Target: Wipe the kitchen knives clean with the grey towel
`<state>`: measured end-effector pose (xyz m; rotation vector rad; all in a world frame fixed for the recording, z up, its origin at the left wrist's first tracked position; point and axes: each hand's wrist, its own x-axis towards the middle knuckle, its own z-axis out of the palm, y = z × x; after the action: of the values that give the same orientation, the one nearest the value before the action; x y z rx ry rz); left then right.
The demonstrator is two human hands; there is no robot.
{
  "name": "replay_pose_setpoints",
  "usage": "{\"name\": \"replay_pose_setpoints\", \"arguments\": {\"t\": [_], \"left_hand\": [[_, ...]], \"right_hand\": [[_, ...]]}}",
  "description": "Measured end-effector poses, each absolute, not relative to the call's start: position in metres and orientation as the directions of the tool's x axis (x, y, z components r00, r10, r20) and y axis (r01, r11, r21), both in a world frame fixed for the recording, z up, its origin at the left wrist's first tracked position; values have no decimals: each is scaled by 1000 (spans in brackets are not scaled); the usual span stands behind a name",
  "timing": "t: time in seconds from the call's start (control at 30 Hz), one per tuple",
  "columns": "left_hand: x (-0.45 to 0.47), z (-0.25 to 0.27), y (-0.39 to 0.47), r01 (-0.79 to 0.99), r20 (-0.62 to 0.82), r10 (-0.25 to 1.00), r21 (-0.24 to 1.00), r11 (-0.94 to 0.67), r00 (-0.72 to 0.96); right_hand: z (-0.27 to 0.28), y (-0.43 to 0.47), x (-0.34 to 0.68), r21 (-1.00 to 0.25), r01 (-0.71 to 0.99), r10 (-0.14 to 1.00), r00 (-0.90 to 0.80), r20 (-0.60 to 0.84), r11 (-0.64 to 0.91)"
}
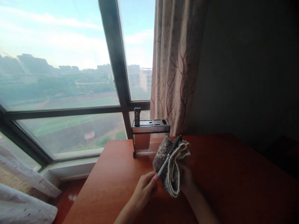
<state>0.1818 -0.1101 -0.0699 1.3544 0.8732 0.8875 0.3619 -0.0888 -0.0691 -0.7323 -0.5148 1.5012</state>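
My left hand (149, 186) pinches the near end of a honing steel (163, 167), a slim grey rod with a black handle. Its handle points up and away from me and lies against a folded grey-brown towel (161, 152) with a pale edge. At the towel's right side is my right hand (185, 177), wrapped round it; most of those fingers are hidden behind the cloth or dim. Beyond the towel stands a knife block (150, 130) with a slotted top and clear sides. One black-handled knife (137, 116) sits upright in its left end.
Everything is over a reddish-brown wooden table (105, 183). A large window (58, 84) with dark frames is behind and to the left. Patterned curtains (175, 62) hang behind the block, and pale fabric (25, 199) lies at lower left. The right side is dark.
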Motion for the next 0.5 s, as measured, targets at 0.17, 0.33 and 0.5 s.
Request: {"name": "replay_pose_setpoints", "arguments": {"t": [0.17,0.33,0.5], "left_hand": [[182,-68,-109,90,70,921,990,-112,382],[185,-74,-108,-49,-11,921,998,33,389],[183,-68,-110,-188,-147,879,948,255,455]], "right_hand": [[-69,-88,354,-940,-322,970,240,30,109],[-71,-86,363,-981,41,926,323,193,190],[-74,-84,372,-972,55,917,322,236,230]]}}
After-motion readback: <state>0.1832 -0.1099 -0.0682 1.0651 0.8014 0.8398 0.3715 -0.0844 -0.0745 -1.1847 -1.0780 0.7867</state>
